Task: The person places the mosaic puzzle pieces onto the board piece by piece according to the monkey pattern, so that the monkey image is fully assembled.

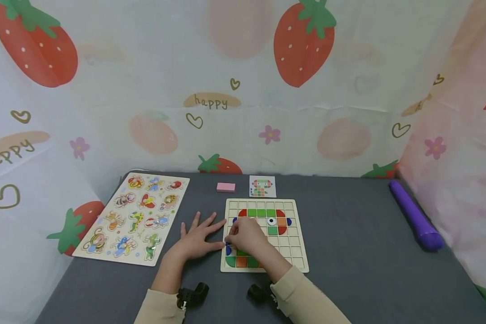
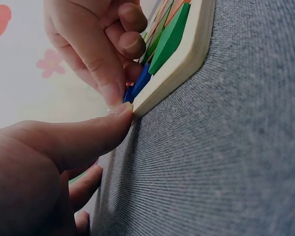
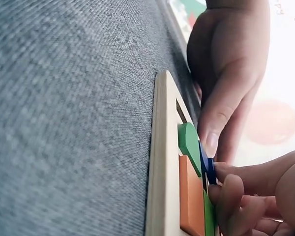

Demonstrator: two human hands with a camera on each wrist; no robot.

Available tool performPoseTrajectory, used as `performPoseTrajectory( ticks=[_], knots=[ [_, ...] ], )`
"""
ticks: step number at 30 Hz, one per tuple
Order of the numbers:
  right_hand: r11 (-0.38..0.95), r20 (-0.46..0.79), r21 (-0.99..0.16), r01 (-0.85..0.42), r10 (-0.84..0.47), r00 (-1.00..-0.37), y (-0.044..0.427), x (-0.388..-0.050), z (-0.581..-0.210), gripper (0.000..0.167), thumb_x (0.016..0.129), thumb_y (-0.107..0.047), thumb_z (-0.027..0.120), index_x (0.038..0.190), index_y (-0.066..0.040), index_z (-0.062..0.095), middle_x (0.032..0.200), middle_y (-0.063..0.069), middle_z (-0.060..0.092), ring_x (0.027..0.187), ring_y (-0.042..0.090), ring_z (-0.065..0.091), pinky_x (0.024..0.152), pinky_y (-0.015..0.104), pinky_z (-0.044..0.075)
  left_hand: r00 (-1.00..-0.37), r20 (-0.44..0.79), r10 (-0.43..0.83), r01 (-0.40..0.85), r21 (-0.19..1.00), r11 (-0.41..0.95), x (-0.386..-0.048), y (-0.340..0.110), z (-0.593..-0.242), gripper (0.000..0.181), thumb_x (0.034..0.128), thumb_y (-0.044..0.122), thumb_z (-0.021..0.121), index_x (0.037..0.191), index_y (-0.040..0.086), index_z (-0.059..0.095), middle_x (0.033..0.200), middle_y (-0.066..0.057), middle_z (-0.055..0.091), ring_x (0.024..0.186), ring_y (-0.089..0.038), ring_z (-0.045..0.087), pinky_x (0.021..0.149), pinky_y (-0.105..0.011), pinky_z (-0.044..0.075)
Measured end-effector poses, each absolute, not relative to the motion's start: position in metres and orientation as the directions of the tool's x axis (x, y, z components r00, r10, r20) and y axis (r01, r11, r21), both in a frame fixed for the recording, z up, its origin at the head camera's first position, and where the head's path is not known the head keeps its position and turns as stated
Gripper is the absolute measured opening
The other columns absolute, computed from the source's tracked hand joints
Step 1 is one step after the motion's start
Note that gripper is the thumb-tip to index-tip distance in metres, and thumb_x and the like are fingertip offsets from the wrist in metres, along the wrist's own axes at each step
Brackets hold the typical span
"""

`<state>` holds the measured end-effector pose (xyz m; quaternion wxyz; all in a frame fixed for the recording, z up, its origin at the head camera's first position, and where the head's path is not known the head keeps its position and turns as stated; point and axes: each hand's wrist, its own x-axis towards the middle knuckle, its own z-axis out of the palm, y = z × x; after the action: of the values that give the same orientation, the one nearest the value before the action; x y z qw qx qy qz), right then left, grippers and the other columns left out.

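A wooden grid board (image 1: pixel 297 253) lies in front of me, partly filled with red, green, orange, white and blue pieces. My right hand (image 1: pixel 249 236) reaches over its left side and pinches a small blue piece (image 3: pixel 211 172) between thumb and finger, at the board's left edge. Beside it sits another blue piece (image 2: pixel 142 81), next to a green piece (image 2: pixel 169 39) in the corner. My left hand (image 1: pixel 196 240) lies with fingers spread on the cloth left of the board, its thumb tip touching the board's edge by the pinched piece. The right hand hides several cells.
Left of the hands lies a board with cartoon insect pictures (image 1: pixel 135 220). Behind the grid board are a pattern card (image 1: pixel 262 186) and a pink block (image 1: pixel 226 187). A purple cylinder (image 1: pixel 415 216) lies at the right edge of the grey tabletop (image 1: pixel 348 252).
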<state>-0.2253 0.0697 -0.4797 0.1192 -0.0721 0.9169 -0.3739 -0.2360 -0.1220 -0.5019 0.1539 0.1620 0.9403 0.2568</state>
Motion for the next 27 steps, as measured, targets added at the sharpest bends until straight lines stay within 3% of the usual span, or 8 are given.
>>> performPoseTrajectory(
  ticks=[8, 14, 19, 27],
  knots=[
    [0.747, -0.119, -0.661, -0.065, -0.190, -0.975, 0.0717, -0.2251, -0.4830, 0.018, 0.089, -0.023, 0.079, 0.074, -0.015, 0.074, 0.067, -0.004, 0.062, 0.060, 0.014, 0.056, 0.052, 0.026, 0.044, -0.900, -0.208, 0.384, 0.226, 0.532, 0.816, -0.2367, -0.1212, -0.5015, 0.068, 0.0919, 0.049, 0.069, 0.154, 0.035, 0.044, 0.168, -0.003, 0.024, 0.156, -0.044, -0.005, 0.112, -0.078, -0.010],
    [0.765, -0.129, -0.641, -0.062, -0.187, -0.974, 0.0710, -0.2256, -0.4808, 0.022, 0.091, -0.027, 0.077, 0.074, -0.014, 0.075, 0.061, -0.003, 0.060, 0.055, 0.015, 0.055, 0.047, 0.025, 0.039, -0.899, -0.208, 0.385, 0.225, 0.536, 0.814, -0.2355, -0.1211, -0.4998, 0.068, 0.0921, 0.047, 0.070, 0.154, 0.034, 0.044, 0.168, -0.004, 0.024, 0.155, -0.044, -0.005, 0.111, -0.078, -0.009],
    [0.788, -0.134, -0.612, -0.060, -0.179, -0.975, 0.0728, -0.2260, -0.4776, 0.032, 0.095, -0.029, 0.071, 0.066, -0.014, 0.074, 0.054, -0.001, 0.058, 0.049, 0.016, 0.053, 0.043, 0.025, 0.034, -0.899, -0.209, 0.386, 0.223, 0.540, 0.812, -0.2351, -0.1206, -0.4994, 0.068, 0.0921, 0.046, 0.070, 0.153, 0.034, 0.044, 0.168, -0.004, 0.025, 0.155, -0.045, -0.005, 0.111, -0.078, -0.010],
    [0.781, -0.192, -0.624, -0.038, -0.200, -0.961, 0.0766, -0.2266, -0.4740, 0.029, 0.093, -0.024, 0.071, 0.067, -0.013, 0.076, 0.055, -0.001, 0.060, 0.049, 0.015, 0.053, 0.042, 0.025, 0.031, -0.898, -0.209, 0.387, 0.226, 0.534, 0.814, -0.2355, -0.1211, -0.4991, 0.068, 0.0924, 0.047, 0.070, 0.154, 0.034, 0.044, 0.168, -0.004, 0.024, 0.155, -0.045, -0.005, 0.111, -0.078, -0.010]
  ],
)
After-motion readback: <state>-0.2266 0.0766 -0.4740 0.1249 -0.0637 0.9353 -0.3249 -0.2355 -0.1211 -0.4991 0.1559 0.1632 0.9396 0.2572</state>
